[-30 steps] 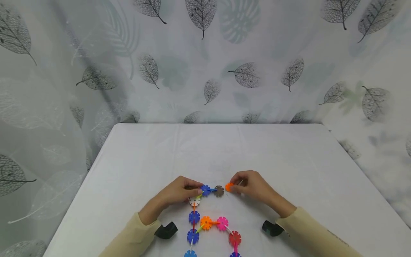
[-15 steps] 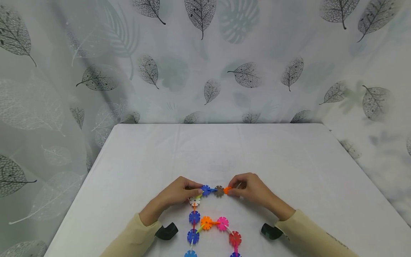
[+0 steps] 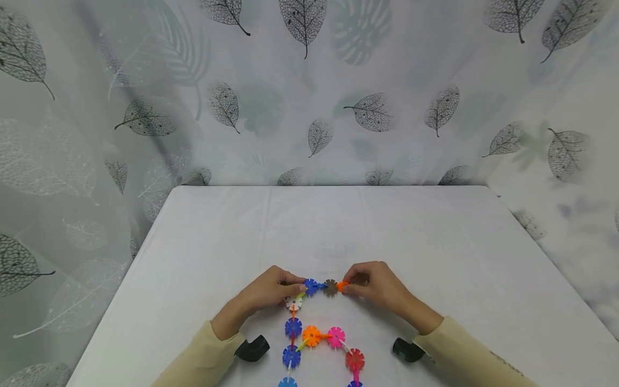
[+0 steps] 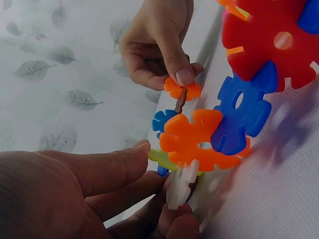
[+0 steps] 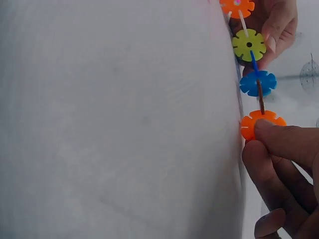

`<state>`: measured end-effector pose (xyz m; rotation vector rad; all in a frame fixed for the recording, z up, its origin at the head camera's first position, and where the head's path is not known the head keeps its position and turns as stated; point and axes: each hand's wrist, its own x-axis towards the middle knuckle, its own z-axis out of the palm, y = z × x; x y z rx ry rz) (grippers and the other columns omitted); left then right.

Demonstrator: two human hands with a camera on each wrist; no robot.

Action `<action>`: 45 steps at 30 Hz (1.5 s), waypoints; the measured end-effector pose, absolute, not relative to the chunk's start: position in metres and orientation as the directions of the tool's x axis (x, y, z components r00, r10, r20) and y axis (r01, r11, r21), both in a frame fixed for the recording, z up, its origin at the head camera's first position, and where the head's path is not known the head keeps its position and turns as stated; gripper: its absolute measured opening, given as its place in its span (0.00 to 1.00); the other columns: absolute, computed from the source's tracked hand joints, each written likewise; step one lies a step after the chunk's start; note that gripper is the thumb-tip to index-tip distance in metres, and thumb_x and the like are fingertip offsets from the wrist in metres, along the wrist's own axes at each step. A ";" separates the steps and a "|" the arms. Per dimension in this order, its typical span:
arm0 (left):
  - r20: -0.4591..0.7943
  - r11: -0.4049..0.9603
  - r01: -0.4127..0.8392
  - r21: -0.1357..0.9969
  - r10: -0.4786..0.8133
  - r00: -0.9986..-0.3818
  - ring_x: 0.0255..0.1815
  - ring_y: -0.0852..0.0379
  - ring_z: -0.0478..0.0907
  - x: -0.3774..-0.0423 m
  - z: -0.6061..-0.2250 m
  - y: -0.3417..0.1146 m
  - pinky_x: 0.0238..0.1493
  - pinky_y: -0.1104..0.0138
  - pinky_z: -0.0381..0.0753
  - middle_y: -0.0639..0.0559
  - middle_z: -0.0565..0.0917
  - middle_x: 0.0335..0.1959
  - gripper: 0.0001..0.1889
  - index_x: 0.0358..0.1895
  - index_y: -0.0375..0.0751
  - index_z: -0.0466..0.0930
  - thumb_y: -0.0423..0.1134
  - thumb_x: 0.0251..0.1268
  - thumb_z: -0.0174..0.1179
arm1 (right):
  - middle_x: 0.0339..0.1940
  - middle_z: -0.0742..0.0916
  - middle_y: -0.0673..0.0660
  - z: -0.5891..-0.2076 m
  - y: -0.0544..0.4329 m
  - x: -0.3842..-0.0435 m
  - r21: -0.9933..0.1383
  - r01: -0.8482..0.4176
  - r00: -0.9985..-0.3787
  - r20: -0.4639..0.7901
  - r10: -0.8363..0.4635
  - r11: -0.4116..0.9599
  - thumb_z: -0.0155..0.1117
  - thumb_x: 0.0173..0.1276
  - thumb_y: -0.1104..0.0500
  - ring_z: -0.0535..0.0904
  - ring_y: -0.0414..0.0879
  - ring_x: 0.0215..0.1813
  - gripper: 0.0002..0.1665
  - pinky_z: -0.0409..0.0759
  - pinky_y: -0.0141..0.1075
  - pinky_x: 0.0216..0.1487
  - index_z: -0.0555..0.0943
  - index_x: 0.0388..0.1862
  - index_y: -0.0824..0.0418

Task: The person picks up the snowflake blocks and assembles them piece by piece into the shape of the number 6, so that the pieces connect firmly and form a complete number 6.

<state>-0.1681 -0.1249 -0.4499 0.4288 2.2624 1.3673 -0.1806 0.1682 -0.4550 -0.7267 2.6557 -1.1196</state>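
Note:
Notched plastic snowflake discs are slotted edge to edge in a chain on the table. My left hand (image 3: 268, 290) grips the chain near its far corner, thumb and fingers about the yellow-green disc (image 5: 243, 39), beside a dark-blue disc (image 3: 310, 288) and a white disc (image 4: 180, 186). Beyond the dark-blue one come a light-blue disc (image 5: 258, 83) and a brown disc (image 3: 331, 288). My right hand (image 3: 379, 285) pinches an orange disc (image 5: 254, 119) between thumb and fingers, its edge meeting the brown disc. The fingers partly cover that orange disc.
Nearer me the chain runs on through blue discs (image 3: 292, 356) and a side branch with an orange disc (image 3: 311, 336), a pink disc (image 3: 336, 337) and a red disc (image 3: 355, 359). Its near end leaves the head view. A leaf-patterned curtain (image 3: 271, 107) hangs behind the white table (image 3: 411, 226).
My right hand has moved left, bringing the orange disc from a small gap up against the brown disc. My left hand has stayed in place on the chain.

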 end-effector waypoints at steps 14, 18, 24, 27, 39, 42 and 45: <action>-0.212 0.445 0.025 0.895 0.475 -0.854 0.27 0.59 0.65 -0.169 -0.448 -0.125 0.28 0.70 0.64 0.55 0.80 0.28 0.15 0.54 0.32 0.86 0.37 0.70 0.65 | 0.31 0.86 0.34 -0.454 0.168 -0.184 -0.623 -0.508 -0.814 0.120 -0.568 0.596 0.78 0.61 0.58 0.81 0.31 0.36 0.08 0.83 0.35 0.43 0.86 0.34 0.46; -0.199 0.445 0.041 0.895 0.478 -0.856 0.32 0.59 0.70 -0.168 -0.449 -0.124 0.31 0.69 0.68 0.49 0.87 0.41 0.15 0.54 0.32 0.86 0.37 0.69 0.65 | 0.31 0.86 0.34 -0.452 0.167 -0.184 -0.605 -0.534 -0.801 0.139 -0.582 0.591 0.78 0.61 0.59 0.82 0.30 0.35 0.08 0.83 0.35 0.43 0.86 0.33 0.46; -0.184 0.443 0.055 0.895 0.478 -0.859 0.35 0.58 0.73 -0.167 -0.450 -0.124 0.33 0.68 0.70 0.45 0.87 0.48 0.16 0.54 0.32 0.86 0.38 0.69 0.66 | 0.30 0.87 0.34 -0.452 0.165 -0.183 -0.610 -0.528 -0.809 0.148 -0.569 0.591 0.78 0.60 0.59 0.82 0.30 0.35 0.09 0.83 0.35 0.42 0.86 0.32 0.46; -0.178 0.438 0.057 0.897 0.478 -0.860 0.36 0.58 0.73 -0.167 -0.450 -0.125 0.35 0.68 0.70 0.44 0.87 0.50 0.15 0.54 0.32 0.85 0.37 0.70 0.65 | 0.30 0.86 0.34 -0.452 0.163 -0.181 -0.608 -0.514 -0.820 0.141 -0.554 0.605 0.79 0.60 0.59 0.82 0.30 0.35 0.09 0.84 0.34 0.42 0.86 0.32 0.46; -0.233 0.421 -0.015 0.907 0.471 -0.851 0.25 0.60 0.70 -0.166 -0.449 -0.128 0.26 0.70 0.72 0.54 0.84 0.32 0.17 0.57 0.33 0.84 0.39 0.71 0.64 | 0.31 0.85 0.35 -0.453 0.161 -0.180 -0.638 -0.435 -0.852 0.064 -0.520 0.635 0.79 0.61 0.57 0.80 0.32 0.36 0.08 0.83 0.33 0.42 0.86 0.34 0.45; -0.247 0.429 -0.024 0.903 0.473 -0.846 0.25 0.60 0.70 -0.168 -0.449 -0.128 0.27 0.69 0.73 0.54 0.84 0.31 0.17 0.57 0.35 0.85 0.40 0.71 0.64 | 0.32 0.86 0.36 -0.453 0.165 -0.183 -0.678 -0.392 -0.851 0.010 -0.525 0.623 0.79 0.61 0.55 0.80 0.35 0.36 0.08 0.83 0.33 0.42 0.87 0.37 0.46; -0.250 0.428 -0.028 0.903 0.473 -0.844 0.25 0.60 0.70 -0.168 -0.448 -0.128 0.27 0.69 0.73 0.53 0.84 0.31 0.18 0.57 0.35 0.85 0.42 0.71 0.65 | 0.33 0.86 0.38 -0.453 0.168 -0.185 -0.707 -0.349 -0.849 -0.039 -0.527 0.615 0.79 0.61 0.54 0.81 0.37 0.37 0.10 0.82 0.32 0.41 0.87 0.40 0.48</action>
